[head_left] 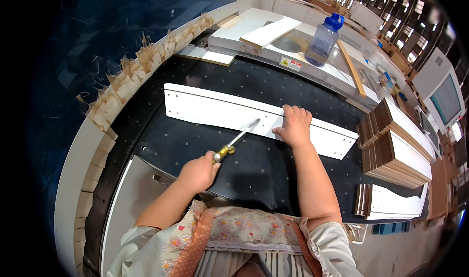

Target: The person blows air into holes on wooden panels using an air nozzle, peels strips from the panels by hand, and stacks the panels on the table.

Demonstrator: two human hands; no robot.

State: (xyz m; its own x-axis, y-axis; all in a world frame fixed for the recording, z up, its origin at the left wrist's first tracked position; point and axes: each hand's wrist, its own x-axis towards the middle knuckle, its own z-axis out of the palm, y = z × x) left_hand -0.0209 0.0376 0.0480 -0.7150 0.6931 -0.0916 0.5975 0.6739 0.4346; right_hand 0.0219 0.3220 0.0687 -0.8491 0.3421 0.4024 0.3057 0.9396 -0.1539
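A long white board (pixel 234 115) lies across the black table (pixel 254 164). The right hand (pixel 294 126) presses flat on it, fingers spread. The left hand (pixel 198 172) grips a scraper (pixel 238 139), its blade touching the board.

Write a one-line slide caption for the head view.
Right hand steadies a white panel on the black table; left hand points a tool at it.

Long white panel (pixel 229 113) lies flat on black perforated table, running left-far to right-near, thin groove along far edge. Tool (pixel 238 139) w/ brass collar & slim metal blade is tilted, tip resting on panel's near edge approx. mid-length, handle end off the panel.
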